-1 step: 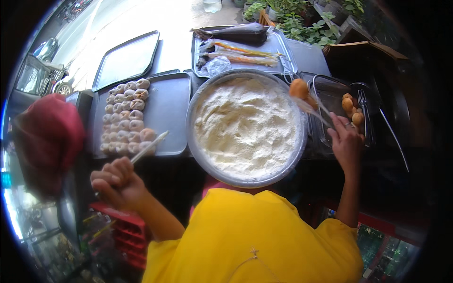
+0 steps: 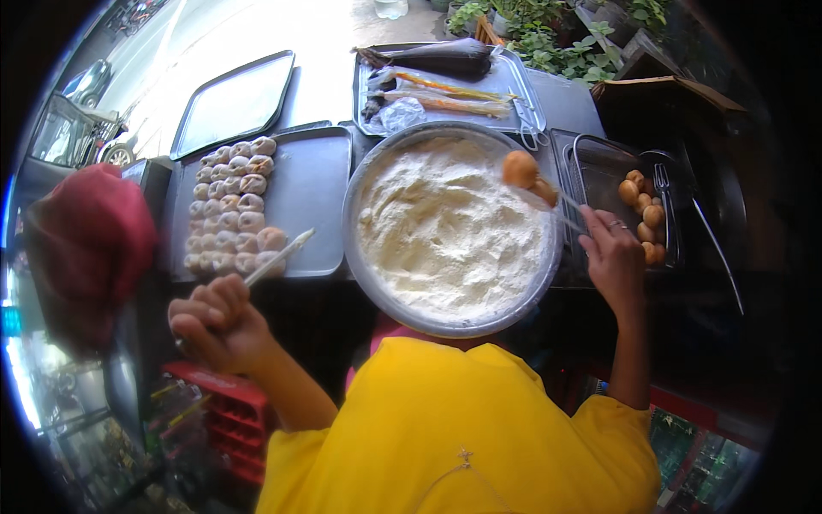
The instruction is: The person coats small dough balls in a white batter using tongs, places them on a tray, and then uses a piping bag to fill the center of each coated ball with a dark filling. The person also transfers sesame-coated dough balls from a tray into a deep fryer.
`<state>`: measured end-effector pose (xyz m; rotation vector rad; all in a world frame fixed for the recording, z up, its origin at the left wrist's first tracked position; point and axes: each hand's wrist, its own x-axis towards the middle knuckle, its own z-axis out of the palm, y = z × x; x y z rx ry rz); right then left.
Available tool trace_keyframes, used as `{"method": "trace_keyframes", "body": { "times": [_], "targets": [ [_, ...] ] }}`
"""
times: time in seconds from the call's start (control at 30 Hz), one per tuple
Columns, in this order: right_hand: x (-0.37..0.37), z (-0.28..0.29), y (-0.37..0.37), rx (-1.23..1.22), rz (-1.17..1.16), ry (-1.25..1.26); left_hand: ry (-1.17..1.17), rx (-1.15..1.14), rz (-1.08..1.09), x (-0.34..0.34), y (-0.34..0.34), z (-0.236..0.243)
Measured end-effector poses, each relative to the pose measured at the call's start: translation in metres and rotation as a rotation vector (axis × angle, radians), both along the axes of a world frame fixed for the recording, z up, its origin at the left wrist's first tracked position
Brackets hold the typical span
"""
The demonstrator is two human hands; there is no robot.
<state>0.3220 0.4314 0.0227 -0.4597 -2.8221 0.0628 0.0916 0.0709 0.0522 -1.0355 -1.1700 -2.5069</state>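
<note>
Two hands are at work above a yellow shirt [image 2: 462, 428] that fills the lower frame. Left hand [image 2: 218, 321], lower left: fingers curled shut around a thin flat stick [image 2: 278, 255] whose tip lies over the nearest of the pale dough balls [image 2: 235, 206]. These sit in rows on a grey tray [image 2: 312, 197], left of centre. Right hand [image 2: 612, 257], right of centre: fingers pinched on metal tongs [image 2: 561, 206] that clamp a fried golden ball [image 2: 520, 169] above the rim of a large round bowl of white batter [image 2: 449, 231]. Right edge: a wire basket [image 2: 599, 163] holding more fried balls [image 2: 646, 214]. Upper centre: a tray of long vegetables [image 2: 449, 81]. Upper left: a bare dark tray [image 2: 235, 103].
</note>
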Motion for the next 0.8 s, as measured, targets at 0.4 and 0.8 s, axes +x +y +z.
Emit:
{"method": "trace_keyframes", "body": {
  "times": [0.4, 0.8],
  "targets": [
    [-0.053, -0.024, -0.097, -0.07, 0.175, -0.133, 0.026, -0.012, -0.056, -0.013, -0.004, -0.006],
    [-0.082, -0.042, -0.119, -0.163, -0.076, -0.054, 0.017, -0.01, -0.125, -0.03, 0.01, -0.01]
  ]
}}
